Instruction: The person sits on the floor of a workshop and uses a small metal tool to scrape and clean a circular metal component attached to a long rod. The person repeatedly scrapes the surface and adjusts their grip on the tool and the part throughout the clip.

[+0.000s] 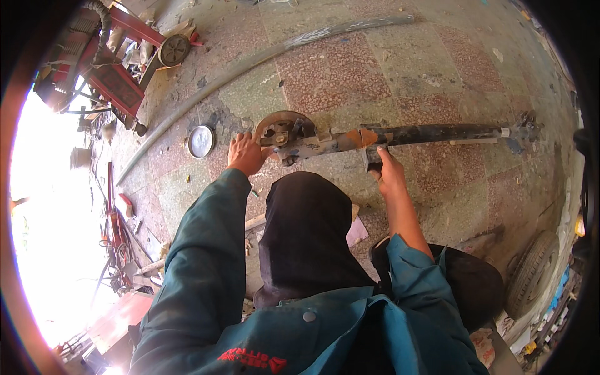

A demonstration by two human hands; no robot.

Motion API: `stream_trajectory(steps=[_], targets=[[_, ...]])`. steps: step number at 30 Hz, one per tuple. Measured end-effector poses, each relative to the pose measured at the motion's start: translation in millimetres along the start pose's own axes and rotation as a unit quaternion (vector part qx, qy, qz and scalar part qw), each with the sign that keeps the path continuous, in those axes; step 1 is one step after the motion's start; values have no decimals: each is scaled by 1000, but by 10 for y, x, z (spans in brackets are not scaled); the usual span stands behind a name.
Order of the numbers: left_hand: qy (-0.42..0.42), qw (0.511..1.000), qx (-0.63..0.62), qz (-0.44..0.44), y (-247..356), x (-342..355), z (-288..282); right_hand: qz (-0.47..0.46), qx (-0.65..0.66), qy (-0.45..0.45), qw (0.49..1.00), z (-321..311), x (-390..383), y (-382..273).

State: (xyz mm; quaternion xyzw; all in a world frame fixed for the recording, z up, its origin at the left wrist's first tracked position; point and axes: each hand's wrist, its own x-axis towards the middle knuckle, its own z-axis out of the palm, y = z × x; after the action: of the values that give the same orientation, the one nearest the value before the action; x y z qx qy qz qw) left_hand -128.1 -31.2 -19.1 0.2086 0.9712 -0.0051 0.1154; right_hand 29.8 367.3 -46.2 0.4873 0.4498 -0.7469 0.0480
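metal beam (pixel 447 132) lies across the tiled floor (pixel 331 72), left grip (pixel 247 154) clasping its left end, right grip (pixel 392 174) holding a dark bracket (pixel 372 164) at its middle. round dish (pixel 201 142) and grey pipe (pixel 262 55) lie beyond.

Left hand (pixel 247 154) at one end of a metal beam (pixel 406 134) — right hand (pixel 390 173) on a dark block (pixel 371 157)

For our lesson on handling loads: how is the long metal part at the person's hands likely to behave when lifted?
The long metal part is probably stiff, judging by its thick, tube-like body. Its metal look suggests real weight. With a bulky curved rim at the end near the left hand, it may lift unevenly.
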Motion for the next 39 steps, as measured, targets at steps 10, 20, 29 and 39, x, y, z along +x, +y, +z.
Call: stream_trajectory(steps=[10, 20, 29, 39], targets=[[4, 1000, 4, 6, -30, 10, 45, -3, -20, 11, 1000, -14, 81, 49], [1, 1000, 8, 0, -18, -9, 34, -2, -19, 2, 1000, -19, 93, 57], [4, 1000, 1, -2, -22, -1, 35, -7, 7, 30, 999, -44, 194, 130], [-11, 1000, 19, -12, -2, 11, 33, 12, -38, 33, 999, 51, -21, -37]])
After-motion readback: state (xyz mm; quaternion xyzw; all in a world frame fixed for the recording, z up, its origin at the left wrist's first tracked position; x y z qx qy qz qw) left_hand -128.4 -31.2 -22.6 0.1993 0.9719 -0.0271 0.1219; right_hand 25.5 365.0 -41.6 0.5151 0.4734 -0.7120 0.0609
